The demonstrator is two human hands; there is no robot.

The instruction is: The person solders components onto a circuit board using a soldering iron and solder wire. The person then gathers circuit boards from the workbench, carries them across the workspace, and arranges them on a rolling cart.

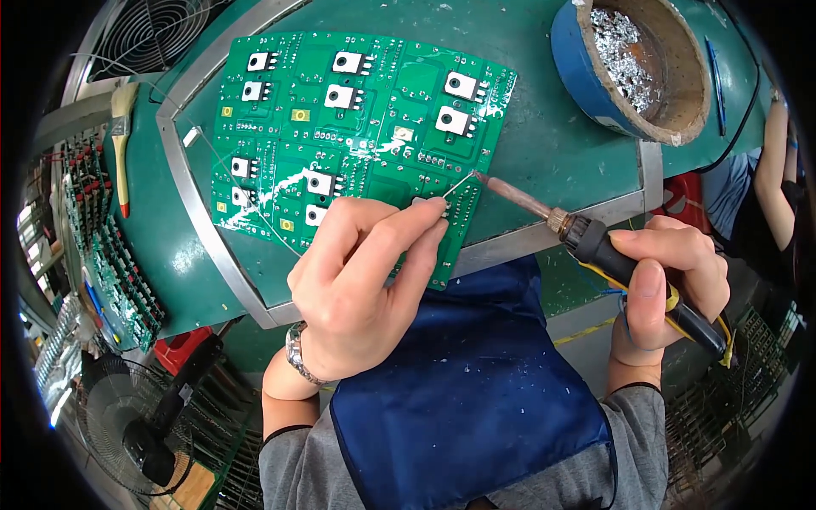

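Has a green circuit board [357, 127] lying slightly askew on the worktop [544, 144], dotted with white-and-black components. Holds a black-handled soldering iron [565, 223] aslant, tapering to a brownish tip beside thin silvery solder wire [459, 184] at the board's right edge.

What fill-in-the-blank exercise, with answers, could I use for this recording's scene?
1. The right hand holds a metal-tipped soldering iron whose plastic handle is mainly ____.
2. The left hand pinches thin, silvery solder wire over a flat, ____ circuit board.
3. A thick-rimmed, round container of silvery scraps is ____ on the outside.
4. A pale-handled, flat brush lies toward the picture's ____ edge.

Missing words: black; green; blue; left.
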